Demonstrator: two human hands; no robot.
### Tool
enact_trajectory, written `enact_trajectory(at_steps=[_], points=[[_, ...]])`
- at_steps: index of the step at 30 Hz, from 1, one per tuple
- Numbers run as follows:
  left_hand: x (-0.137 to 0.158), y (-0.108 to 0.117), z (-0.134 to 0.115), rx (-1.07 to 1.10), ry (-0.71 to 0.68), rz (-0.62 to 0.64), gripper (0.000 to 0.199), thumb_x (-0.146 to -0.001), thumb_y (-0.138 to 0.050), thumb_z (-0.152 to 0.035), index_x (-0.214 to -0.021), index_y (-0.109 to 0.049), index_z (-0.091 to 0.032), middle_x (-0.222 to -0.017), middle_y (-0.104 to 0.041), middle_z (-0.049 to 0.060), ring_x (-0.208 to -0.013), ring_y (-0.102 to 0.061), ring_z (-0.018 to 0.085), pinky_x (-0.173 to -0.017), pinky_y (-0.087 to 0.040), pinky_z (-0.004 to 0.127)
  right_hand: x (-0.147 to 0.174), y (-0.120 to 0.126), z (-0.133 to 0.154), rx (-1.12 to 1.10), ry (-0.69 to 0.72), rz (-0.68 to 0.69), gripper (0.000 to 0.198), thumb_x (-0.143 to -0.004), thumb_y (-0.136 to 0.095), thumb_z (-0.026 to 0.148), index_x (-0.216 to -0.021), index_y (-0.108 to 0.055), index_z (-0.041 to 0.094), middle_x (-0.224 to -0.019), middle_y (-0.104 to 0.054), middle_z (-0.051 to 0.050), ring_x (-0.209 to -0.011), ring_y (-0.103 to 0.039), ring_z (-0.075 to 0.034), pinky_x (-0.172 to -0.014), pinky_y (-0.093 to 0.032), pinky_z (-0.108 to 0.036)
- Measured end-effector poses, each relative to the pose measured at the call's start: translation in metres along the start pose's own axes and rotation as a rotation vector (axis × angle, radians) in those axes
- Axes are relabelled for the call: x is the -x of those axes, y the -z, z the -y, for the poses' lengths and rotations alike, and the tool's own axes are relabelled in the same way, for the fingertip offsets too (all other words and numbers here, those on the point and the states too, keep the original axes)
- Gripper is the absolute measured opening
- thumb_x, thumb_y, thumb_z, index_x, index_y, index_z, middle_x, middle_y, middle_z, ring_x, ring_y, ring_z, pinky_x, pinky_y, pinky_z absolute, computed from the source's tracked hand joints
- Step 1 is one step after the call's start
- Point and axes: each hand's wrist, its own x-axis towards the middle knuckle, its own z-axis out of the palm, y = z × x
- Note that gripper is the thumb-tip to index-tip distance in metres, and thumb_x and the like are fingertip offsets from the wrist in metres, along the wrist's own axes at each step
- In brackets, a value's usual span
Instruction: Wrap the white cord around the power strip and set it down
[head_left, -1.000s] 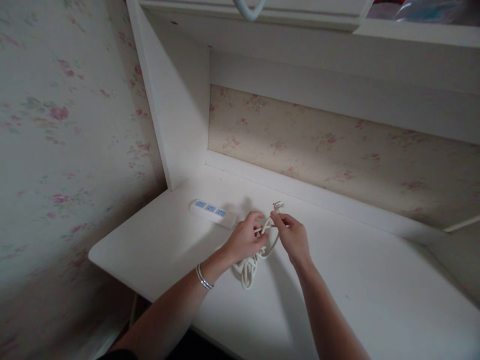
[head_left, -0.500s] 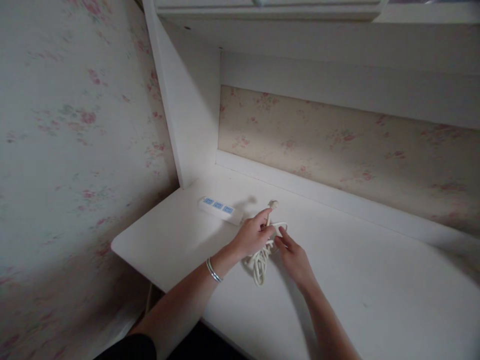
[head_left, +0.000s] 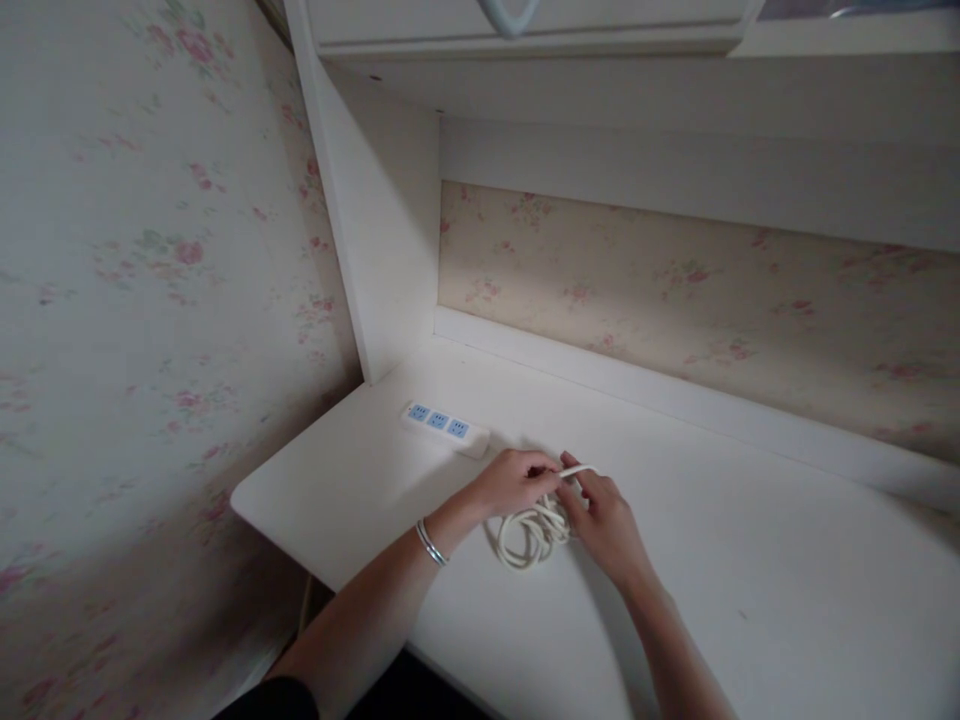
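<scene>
A white power strip (head_left: 448, 432) with blue socket panels lies on the white desk (head_left: 750, 560). Its cream power cord (head_left: 529, 537) is bunched in loose loops on the desk under my hands. My left hand (head_left: 517, 482), with silver bangles at the wrist, is closed on a part of the cord. Close beside it, my right hand (head_left: 600, 510) pinches the same cord, and a short length runs between the fingers of both. The plug does not show; the hands may cover it.
Behind the desk runs a low white back rail (head_left: 637, 375). A white side panel (head_left: 390, 220) rises at the left, and a cabinet with a drawer handle (head_left: 510, 15) hangs overhead. Floral wallpaper (head_left: 172, 300) covers the left wall.
The plug, earlier showing above my left hand, is out of sight. My right hand has closed on the cord. The loops below have spread wider, and the view has shifted slightly.
</scene>
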Motion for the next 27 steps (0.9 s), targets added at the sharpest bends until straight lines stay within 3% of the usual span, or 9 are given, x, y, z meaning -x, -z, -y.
enact_trajectory(at_steps=[6,9,12,14,17,19,23,27], points=[[-0.002,-0.002,0.004,-0.004,-0.014,0.025,0.037,-0.087,-0.044,-0.041,-0.072,-0.066,-0.015,-0.056,-0.05,-0.003,-0.055,-0.042,0.01,-0.05,-0.03,0.02,-0.002,0.012,0.001,-0.072,0.028,0.188,0.032,-0.09,-0.042,0.041,-0.085,-0.068,0.023,-0.085,-0.067,-0.006,-0.082,-0.059,-0.021,-0.076,-0.044,-0.032],[-0.004,-0.001,0.005,0.013,-0.039,0.071,0.036,-0.087,-0.046,-0.043,-0.08,-0.067,-0.015,-0.062,-0.054,-0.003,-0.058,-0.044,0.01,-0.053,-0.032,0.02,-0.004,0.027,0.007,-0.151,-0.02,0.235,0.03,-0.089,-0.043,0.04,-0.085,-0.068,0.023,-0.084,-0.067,-0.004,-0.076,-0.059,-0.018,-0.07,-0.042,-0.027],[-0.008,0.002,0.01,-0.022,0.003,0.053,0.037,-0.084,-0.049,-0.048,-0.098,-0.065,-0.018,-0.062,-0.053,-0.004,-0.052,-0.041,0.009,-0.049,-0.03,0.02,-0.003,0.043,0.007,-0.187,-0.106,0.255,0.033,-0.087,-0.045,0.042,-0.073,-0.067,0.022,-0.074,-0.063,-0.001,-0.067,-0.055,-0.015,-0.062,-0.039,-0.025],[-0.011,0.004,0.016,-0.124,-0.005,-0.047,0.036,-0.084,-0.05,-0.049,-0.094,-0.065,-0.018,-0.059,-0.051,-0.005,-0.051,-0.041,0.009,-0.049,-0.029,0.02,0.0,0.051,0.003,-0.239,-0.172,0.297,0.038,-0.086,-0.046,0.045,-0.063,-0.062,0.019,-0.065,-0.057,0.001,-0.059,-0.05,-0.013,-0.056,-0.036,-0.024],[-0.017,0.008,0.026,-0.351,-0.1,-0.164,0.041,-0.09,-0.042,-0.046,-0.066,-0.06,-0.017,-0.056,-0.05,-0.003,-0.055,-0.044,0.01,-0.055,-0.031,0.021,0.009,0.057,-0.006,-0.316,-0.221,0.373,0.041,-0.085,-0.047,0.046,-0.058,-0.056,0.017,-0.06,-0.049,0.002,-0.054,-0.044,-0.011,-0.051,-0.031,-0.023],[-0.021,0.01,0.034,-0.532,-0.162,-0.216,0.045,-0.091,-0.04,-0.045,-0.057,-0.053,-0.018,-0.055,-0.05,-0.002,-0.056,-0.045,0.01,-0.058,-0.032,0.023,0.016,0.06,-0.011,-0.348,-0.239,0.404,0.04,-0.085,-0.048,0.045,-0.057,-0.053,0.017,-0.059,-0.046,0.003,-0.054,-0.042,-0.01,-0.051,-0.03,-0.022],[-0.027,0.016,0.047,-0.85,-0.172,-0.295,0.048,-0.093,-0.035,-0.044,-0.057,-0.053,-0.018,-0.057,-0.056,0.002,-0.058,-0.049,0.012,-0.061,-0.032,0.024,0.029,0.075,-0.025,-0.363,-0.243,0.454,0.041,-0.085,-0.048,0.046,-0.055,-0.048,0.017,-0.057,-0.04,0.004,-0.054,-0.037,-0.009,-0.052,-0.029,-0.023],[-0.033,0.023,0.056,-0.914,-0.108,-0.331,0.051,-0.095,-0.031,-0.043,-0.059,-0.057,-0.018,-0.061,-0.062,0.006,-0.059,-0.052,0.014,-0.06,-0.031,0.026,0.044,0.106,-0.041,-0.293,-0.147,0.478,0.044,-0.087,-0.046,0.044,-0.052,-0.047,0.017,-0.058,-0.04,0.003,-0.057,-0.039,-0.011,-0.057,-0.032,-0.024]])
